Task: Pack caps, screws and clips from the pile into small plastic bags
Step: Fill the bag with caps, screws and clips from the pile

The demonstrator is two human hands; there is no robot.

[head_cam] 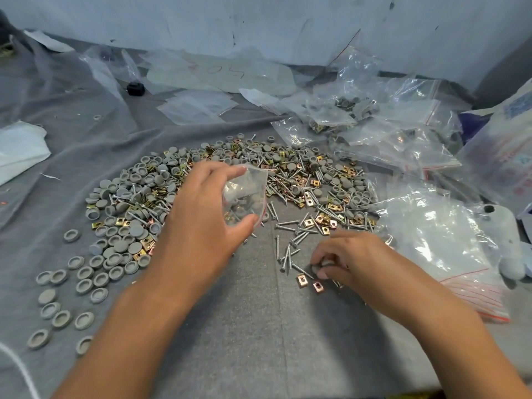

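Note:
A wide pile of grey round caps, silver screws and brass-coloured clips covers the middle of the grey cloth. My left hand holds a small clear plastic bag over the pile, thumb and fingers curled round it, with grey caps inside. My right hand rests low on the cloth at the pile's near edge, fingertips pinching a few grey caps. Loose screws and two copper clips lie just left of that hand.
Filled clear bags are heaped at the back right. A stack of empty bags with red zip strips lies to the right. Loose grey caps are scattered at the front left. White paper sits at the left edge.

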